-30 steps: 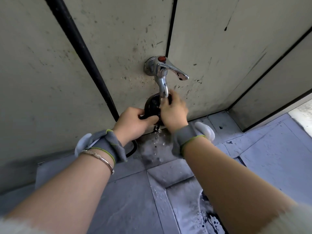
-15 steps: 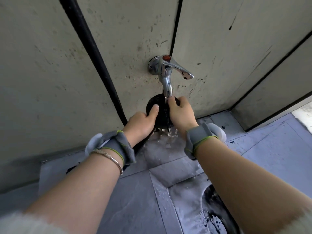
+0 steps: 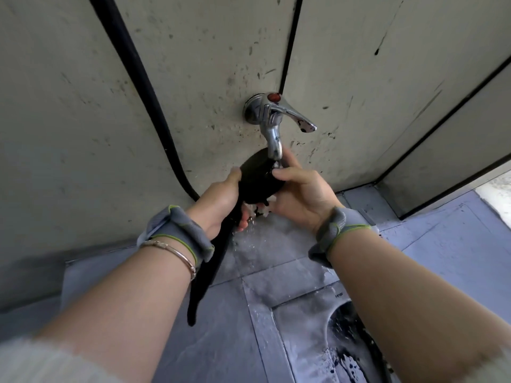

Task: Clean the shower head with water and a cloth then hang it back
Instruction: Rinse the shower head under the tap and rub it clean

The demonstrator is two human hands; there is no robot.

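Observation:
The black shower head (image 3: 258,176) sits right under the spout of the chrome wall tap (image 3: 272,121), and water drips off it onto the floor. My left hand (image 3: 221,201) grips its black handle just below the round head, with the thumb up along the rim. My right hand (image 3: 300,193) holds the head's right side, thumb across its face and fingers curled behind. The handle (image 3: 206,275) runs down past my left wrist. No cloth is in view.
A black hose (image 3: 143,87) curves down the beige wall panel to behind my left hand. The grey tiled floor (image 3: 265,261) below is wet. A squat toilet pan (image 3: 345,327) lies at the lower right. Grey bands wrap both wrists.
The shower head has turned, so its handle now points down past my left wrist. My left hand shifted from the head's rim to the handle; my right thumb moved across the face.

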